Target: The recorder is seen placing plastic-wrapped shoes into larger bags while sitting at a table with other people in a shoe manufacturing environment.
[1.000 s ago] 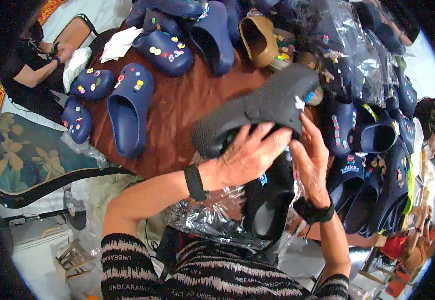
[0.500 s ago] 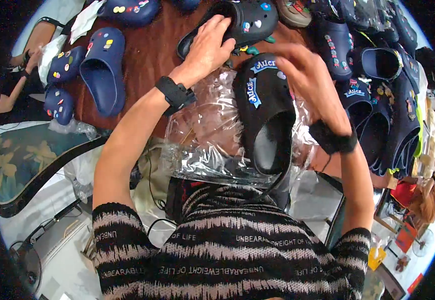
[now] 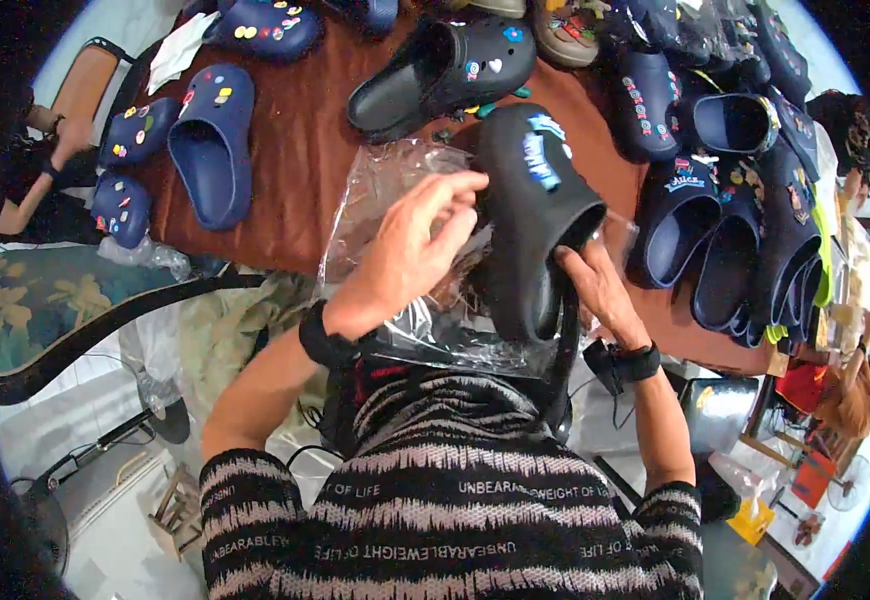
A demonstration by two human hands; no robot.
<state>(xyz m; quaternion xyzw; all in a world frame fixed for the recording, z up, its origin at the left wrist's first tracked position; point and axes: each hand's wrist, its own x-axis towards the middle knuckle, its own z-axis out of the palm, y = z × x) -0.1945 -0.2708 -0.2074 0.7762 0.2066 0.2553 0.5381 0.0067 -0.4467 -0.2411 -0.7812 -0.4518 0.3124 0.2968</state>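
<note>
A black clog (image 3: 515,215) with blue-and-white lettered charms is raised over a clear plastic bag (image 3: 380,185), toe pointing away from me. My right hand (image 3: 600,290) grips it by the rim of its opening, thumb at the inside edge. Beside its left flank is my left hand (image 3: 410,250), fingers apart and index fingertip close to the clog; I cannot tell whether it touches. Another black clog (image 3: 435,75) with small charms lies farther off on the brown cloth (image 3: 295,130).
Blue charm-covered clogs (image 3: 210,150) stand at the left, and several dark clogs (image 3: 675,235) crowd the right side. A brown clog (image 3: 567,35) is at the far edge. Another person's hand (image 3: 75,135) shows at the far left, near a patterned cushion (image 3: 65,310).
My right hand has come down and taken hold of the near clog, lifting and tilting it. My left hand has left the far clog and come back toward me.
</note>
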